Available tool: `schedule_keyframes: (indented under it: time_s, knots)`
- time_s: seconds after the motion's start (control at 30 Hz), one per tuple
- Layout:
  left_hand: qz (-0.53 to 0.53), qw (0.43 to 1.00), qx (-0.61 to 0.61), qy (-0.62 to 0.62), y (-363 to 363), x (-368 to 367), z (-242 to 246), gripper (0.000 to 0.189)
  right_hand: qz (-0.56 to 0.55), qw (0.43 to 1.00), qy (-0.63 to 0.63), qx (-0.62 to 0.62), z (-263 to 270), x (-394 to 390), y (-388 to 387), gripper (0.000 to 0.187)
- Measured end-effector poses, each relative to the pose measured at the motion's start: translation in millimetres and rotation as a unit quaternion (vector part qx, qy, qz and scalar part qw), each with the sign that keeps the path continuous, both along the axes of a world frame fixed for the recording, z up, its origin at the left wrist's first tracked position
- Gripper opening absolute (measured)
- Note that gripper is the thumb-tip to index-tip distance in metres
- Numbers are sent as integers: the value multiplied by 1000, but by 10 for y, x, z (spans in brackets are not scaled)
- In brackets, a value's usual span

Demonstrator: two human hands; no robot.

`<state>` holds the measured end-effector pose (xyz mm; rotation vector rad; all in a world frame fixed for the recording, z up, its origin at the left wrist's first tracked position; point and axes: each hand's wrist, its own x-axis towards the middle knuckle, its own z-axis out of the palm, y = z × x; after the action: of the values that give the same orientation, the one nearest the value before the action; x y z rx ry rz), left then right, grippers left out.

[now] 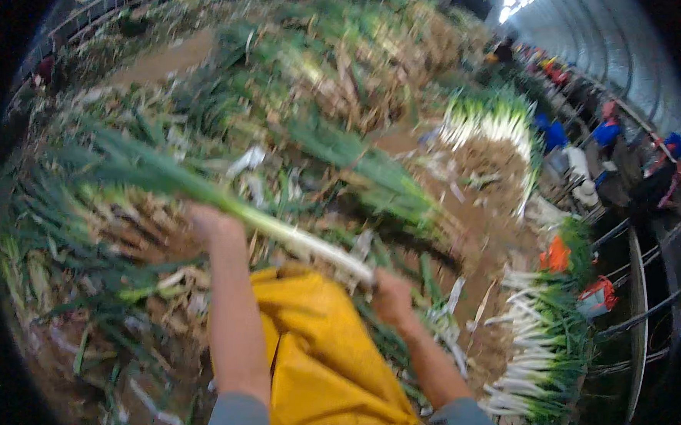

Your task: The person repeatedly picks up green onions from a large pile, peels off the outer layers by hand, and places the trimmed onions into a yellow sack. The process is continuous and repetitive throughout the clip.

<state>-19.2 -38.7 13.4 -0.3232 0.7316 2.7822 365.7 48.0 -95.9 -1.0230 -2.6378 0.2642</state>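
Observation:
One large green onion [301, 237] with a long white stalk slants across the space above my lap. My left hand [216, 219] is closed around its green part, and my right hand [388, 296] grips the root end of the white stalk. A yellow apron [330, 346] covers my lap. Uncleaned onions with brown, dry skins [139, 223] lie beside my left hand. Farther ahead of my right hand rests another leafy bunch [396, 180]. Motion blurs both hands, so single fingers are hard to make out.
Rows of onions with white stalks lie at the right [526, 341] and ahead right [486, 118]. A heap of untrimmed onions [355, 56] stands ahead. Leaf scraps litter the soil. A bucket with orange-red material [596, 300] and metal rails [637, 312] are at the right.

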Motion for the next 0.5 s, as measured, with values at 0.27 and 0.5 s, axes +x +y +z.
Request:
schedule_keyframes:
  time_s: [0.27,0.5]
  knots:
    - [-104,990,20,98,61,281,189,48,37,950,92,-295,424,-27,21,33]
    - [-66,993,36,89,55,133,98,53,-71,825,220,-515,362,342,-10,35]
